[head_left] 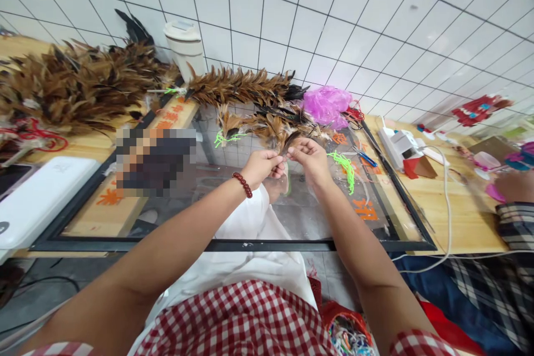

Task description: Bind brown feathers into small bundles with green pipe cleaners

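Observation:
My left hand [262,167], with a dark red bead bracelet [242,184] on the wrist, is closed in a pinch over the glass-topped table [233,245]. My right hand [309,158] is pinched too, right beside it. Between the two hands runs a thin brown feather [287,147]; both hands grip it. Just behind them lies a small bunch of brown feathers [273,125] with green ties [225,138]. More green plastic ties [346,169] lie right of my right hand.
Large piles of brown feathers [75,86] and a feather string [242,86] lie at the back. A white cup [186,47], pink plastic [327,105], a white device [39,200] and a power strip [398,144] stand around. Another person's hand [515,186] works at the right.

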The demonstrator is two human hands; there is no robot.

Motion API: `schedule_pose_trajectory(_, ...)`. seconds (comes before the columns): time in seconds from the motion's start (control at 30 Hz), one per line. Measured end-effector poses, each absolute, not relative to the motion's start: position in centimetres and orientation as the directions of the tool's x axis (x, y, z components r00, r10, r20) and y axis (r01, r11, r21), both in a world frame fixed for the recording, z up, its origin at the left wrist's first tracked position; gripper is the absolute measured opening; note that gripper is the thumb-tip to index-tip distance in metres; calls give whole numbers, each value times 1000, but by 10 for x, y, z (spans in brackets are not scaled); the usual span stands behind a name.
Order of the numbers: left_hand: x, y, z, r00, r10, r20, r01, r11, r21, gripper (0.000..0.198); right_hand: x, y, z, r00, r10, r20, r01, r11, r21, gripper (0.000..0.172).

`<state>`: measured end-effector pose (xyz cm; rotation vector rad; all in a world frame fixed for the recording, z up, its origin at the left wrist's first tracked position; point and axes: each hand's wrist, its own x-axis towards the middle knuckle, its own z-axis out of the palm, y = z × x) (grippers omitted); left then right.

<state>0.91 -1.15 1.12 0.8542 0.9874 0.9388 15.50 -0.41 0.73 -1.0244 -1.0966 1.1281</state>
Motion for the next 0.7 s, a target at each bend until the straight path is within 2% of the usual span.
schedule_pose_trajectory(0.1,7,-8,11,188,943,-275,-386,328,862,11,167,4,5,273,941,201,-98,235,-967,26)
schedule_pose_trajectory(0.2,4,-4,12,119,950,-288,-529,306,792,13,179,11,-1,317,908,274,118,249,-961,22)
schedule_pose_trajectory(0.27,2,-3,12,103,947,-303,-580,305,755,14,186,12,-4,258,910,324,330,232,-915,20)
schedule_pose_trajectory(0.37,1,-1,11,85,944,-320,-612,303,731,15,188,7,-3,97,915,391,600,259,-757,17)
schedule_pose_trajectory(0.53,2,-1,10,88,943,-320,-619,304,725,14,179,-2,0,-181,926,332,719,355,-597,20)
schedule_pose_trajectory(0.7,3,-2,11,78,948,-308,-605,291,742,13,169,-3,-4,-347,910,228,804,413,-427,8)
